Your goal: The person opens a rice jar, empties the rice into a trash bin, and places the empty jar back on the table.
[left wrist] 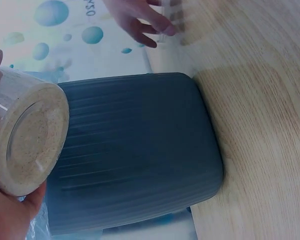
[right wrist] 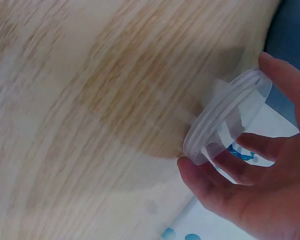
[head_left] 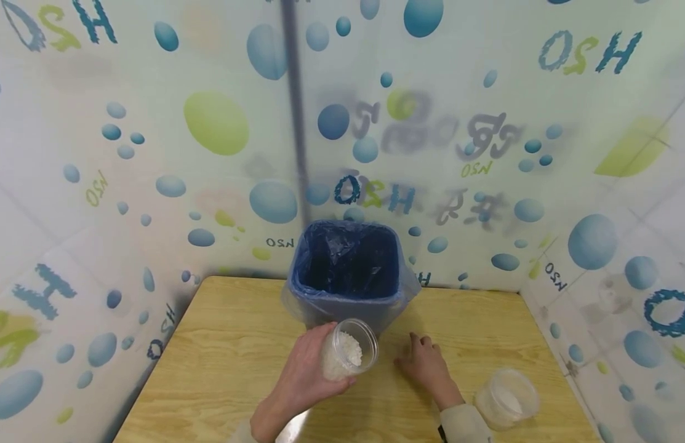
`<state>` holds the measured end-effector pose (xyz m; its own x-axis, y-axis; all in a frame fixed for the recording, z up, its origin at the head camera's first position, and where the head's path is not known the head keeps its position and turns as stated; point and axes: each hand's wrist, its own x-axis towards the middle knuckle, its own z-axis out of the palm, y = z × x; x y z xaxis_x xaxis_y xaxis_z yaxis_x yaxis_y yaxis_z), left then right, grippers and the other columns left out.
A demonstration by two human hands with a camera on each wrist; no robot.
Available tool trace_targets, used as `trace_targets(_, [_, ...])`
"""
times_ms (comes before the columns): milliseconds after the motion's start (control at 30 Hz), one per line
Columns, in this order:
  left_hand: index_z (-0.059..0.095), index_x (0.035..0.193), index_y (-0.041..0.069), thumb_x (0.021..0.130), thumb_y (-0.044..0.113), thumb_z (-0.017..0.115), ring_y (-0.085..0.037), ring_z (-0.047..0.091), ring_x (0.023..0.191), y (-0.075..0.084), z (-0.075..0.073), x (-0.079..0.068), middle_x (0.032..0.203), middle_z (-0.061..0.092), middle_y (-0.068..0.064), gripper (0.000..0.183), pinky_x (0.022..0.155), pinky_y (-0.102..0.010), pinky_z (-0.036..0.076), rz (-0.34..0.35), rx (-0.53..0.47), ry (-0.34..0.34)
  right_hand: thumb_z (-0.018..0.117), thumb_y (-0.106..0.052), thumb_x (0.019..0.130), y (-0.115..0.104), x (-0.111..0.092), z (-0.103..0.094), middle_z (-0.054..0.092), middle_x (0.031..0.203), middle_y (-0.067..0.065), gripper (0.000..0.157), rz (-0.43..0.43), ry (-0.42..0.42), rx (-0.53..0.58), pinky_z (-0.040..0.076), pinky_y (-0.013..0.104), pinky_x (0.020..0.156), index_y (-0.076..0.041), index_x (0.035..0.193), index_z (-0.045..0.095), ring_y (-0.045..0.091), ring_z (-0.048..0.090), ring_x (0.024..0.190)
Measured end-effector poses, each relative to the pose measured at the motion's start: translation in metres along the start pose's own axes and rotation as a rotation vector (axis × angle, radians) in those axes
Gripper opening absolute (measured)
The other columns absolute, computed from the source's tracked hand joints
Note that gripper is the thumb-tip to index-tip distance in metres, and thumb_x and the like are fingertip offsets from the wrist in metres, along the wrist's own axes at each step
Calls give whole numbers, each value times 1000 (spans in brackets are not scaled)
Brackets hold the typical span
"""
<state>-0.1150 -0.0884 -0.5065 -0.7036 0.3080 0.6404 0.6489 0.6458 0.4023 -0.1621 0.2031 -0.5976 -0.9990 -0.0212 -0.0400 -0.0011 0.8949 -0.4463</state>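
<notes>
My left hand [head_left: 308,369] grips a clear plastic jar [head_left: 333,355], tilted with its open mouth up and to the right. White grains [head_left: 350,349] fill part of it; in the left wrist view the jar's base [left wrist: 35,140] faces the camera. To the right, my right hand [head_left: 428,368] is low over the table. In the right wrist view its thumb and fingers [right wrist: 192,175] pinch a clear round lid [right wrist: 225,117] by the rim, tilted over the wood. In the head view the lid can hardly be made out.
A blue bin [head_left: 348,307] with a plastic liner stands at the table's back, just beyond both hands. Another clear tub [head_left: 505,400] with something white in it sits at the front right of the wooden table [head_left: 237,344]. Patterned curtains [head_left: 220,184] enclose the table.
</notes>
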Motion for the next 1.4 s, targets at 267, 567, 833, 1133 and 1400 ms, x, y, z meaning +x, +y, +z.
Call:
trace_targets(267, [57, 134, 3, 49, 43, 98, -26, 64, 108, 0, 0, -1, 122, 67, -9, 103, 88, -46, 54, 2, -5, 11, 83, -39, 81, 6, 5, 8, 55, 125, 33, 76, 30, -10, -75, 52, 64, 84, 9, 135, 58, 53, 53, 108])
trace_targets(567, [56, 134, 3, 49, 42, 99, -25, 64, 107, 1, 1, 0, 122, 67, -9, 103, 88, -46, 55, 14, -1, 13, 85, -40, 81, 9, 2, 8, 54, 127, 31, 74, -6, 10, -90, 51, 66, 77, 6, 132, 60, 53, 53, 110])
trace_targets(833, [57, 134, 3, 49, 42, 98, -24, 64, 106, 1, 1, -1, 121, 67, -8, 103, 87, -44, 54, 25, 4, 20, 83, -45, 82, 12, 2, 10, 54, 130, 28, 71, 7, 3, -103, 50, 66, 77, 2, 132, 62, 50, 51, 113])
trace_targets(1133, [56, 134, 3, 50, 42, 98, -24, 63, 107, 2, 1, -1, 122, 67, -8, 102, 88, -44, 54, 13, 7, 6, 84, -46, 81, 9, 1, 9, 53, 131, 27, 77, 13, 9, -91, 49, 67, 77, 2, 136, 60, 50, 51, 114])
trace_targets(1400, [56, 134, 2, 50, 42, 98, -25, 64, 107, 3, 1, -1, 122, 67, -8, 101, 88, -45, 54, 11, 8, 6, 83, -43, 81, 13, -1, 10, 52, 138, 30, 83, -15, 62, -67, 48, 70, 84, 3, 143, 54, 54, 49, 123])
